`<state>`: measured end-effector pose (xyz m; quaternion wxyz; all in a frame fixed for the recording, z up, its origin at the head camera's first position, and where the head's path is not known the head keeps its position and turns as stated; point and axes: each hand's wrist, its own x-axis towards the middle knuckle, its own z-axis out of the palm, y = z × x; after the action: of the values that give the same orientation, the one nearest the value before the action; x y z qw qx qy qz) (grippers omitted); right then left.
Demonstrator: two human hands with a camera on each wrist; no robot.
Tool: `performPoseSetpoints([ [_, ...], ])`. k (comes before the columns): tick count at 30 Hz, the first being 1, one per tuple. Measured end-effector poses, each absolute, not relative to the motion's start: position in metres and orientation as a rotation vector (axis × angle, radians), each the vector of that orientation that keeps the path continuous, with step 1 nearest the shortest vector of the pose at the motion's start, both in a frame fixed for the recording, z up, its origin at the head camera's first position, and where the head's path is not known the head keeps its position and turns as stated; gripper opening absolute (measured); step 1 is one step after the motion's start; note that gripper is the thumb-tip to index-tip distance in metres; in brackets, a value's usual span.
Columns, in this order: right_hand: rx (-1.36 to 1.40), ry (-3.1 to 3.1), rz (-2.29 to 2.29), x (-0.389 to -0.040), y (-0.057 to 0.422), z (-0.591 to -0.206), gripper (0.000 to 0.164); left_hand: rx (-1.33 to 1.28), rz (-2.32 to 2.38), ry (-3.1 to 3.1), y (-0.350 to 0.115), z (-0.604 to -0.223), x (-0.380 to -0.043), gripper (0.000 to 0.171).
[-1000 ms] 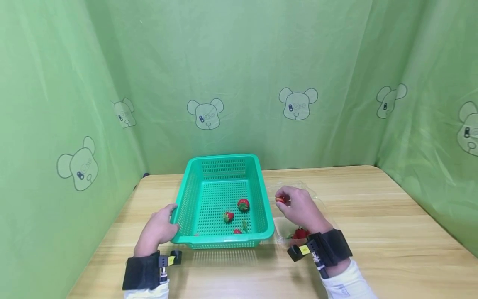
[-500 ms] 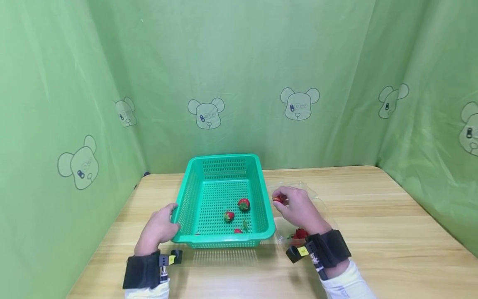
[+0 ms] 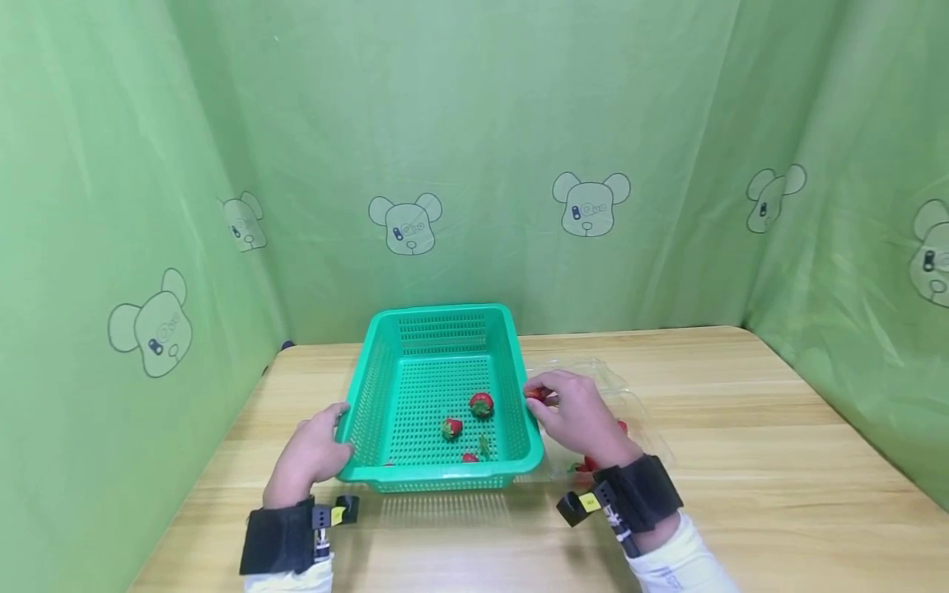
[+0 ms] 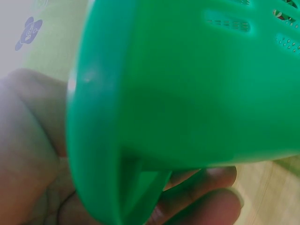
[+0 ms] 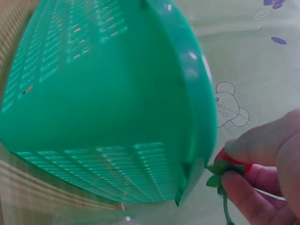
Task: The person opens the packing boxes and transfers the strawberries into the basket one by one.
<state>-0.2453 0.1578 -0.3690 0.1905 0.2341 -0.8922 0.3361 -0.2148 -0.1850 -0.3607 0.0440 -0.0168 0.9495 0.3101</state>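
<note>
A green plastic basket (image 3: 445,473) stands on the table, with several strawberries inside, among them a large strawberry (image 3: 481,404) and a smaller one (image 3: 451,428). My left hand (image 3: 315,451) grips its near left rim; in the left wrist view fingers (image 4: 206,206) curl beneath that rim. By the right rim, my right hand (image 3: 582,418) pinches a strawberry (image 5: 234,158) between thumb and fingers. Its green leaves and stem show in the right wrist view, just outside the rim. Under my right forearm, more strawberries (image 3: 586,466) lie in a clear plastic container (image 3: 652,428), partly hidden.
The clear container's lid (image 3: 604,372) lies at the back, right of the basket. A wooden table (image 3: 778,461) carries everything. Green curtains (image 3: 474,148) with bear-face prints hang behind and along both sides.
My right hand has moved left with the strawberry, from over the clear container to the basket's right rim. My left hand keeps its grip on the basket.
</note>
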Motion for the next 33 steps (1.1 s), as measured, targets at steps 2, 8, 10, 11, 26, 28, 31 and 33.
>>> performPoseSetpoints([
  [2, 0.664, -2.501, 0.950, -0.245, 0.157, -0.369, 0.014, -0.051, 0.951, 2.902, -0.185, -0.360, -0.215, 0.062],
  [8, 0.700, -2.476, 0.951, -0.245, 0.154, -0.372, 0.014, -0.058, 0.955, 2.901, -0.184, -0.360, -0.214, 0.062],
  [10, 0.711, -2.471, 0.952, -0.246, 0.153, -0.373, 0.014, -0.060, 0.950, 2.902, -0.184, -0.361, -0.214, 0.062],
  [11, 0.717, -2.471, 0.952, -0.246, 0.153, -0.373, 0.015, -0.059, 0.946, 2.903, -0.184, -0.361, -0.215, 0.062],
  [26, 0.803, -2.431, 0.924, -0.241, 0.143, -0.378, 0.014, -0.037, 0.939, 2.911, -0.185, -0.361, -0.214, 0.063],
  [28, 0.816, -2.419, 0.912, -0.242, 0.141, -0.378, 0.014, -0.036, 0.934, 2.914, -0.185, -0.361, -0.215, 0.063],
  [31, 0.832, -2.410, 0.905, -0.243, 0.139, -0.378, 0.014, -0.041, 0.935, 2.910, -0.185, -0.361, -0.216, 0.062],
  [33, 0.839, -2.409, 0.902, -0.243, 0.138, -0.378, 0.013, -0.047, 0.934, 2.906, -0.185, -0.360, -0.216, 0.062],
])
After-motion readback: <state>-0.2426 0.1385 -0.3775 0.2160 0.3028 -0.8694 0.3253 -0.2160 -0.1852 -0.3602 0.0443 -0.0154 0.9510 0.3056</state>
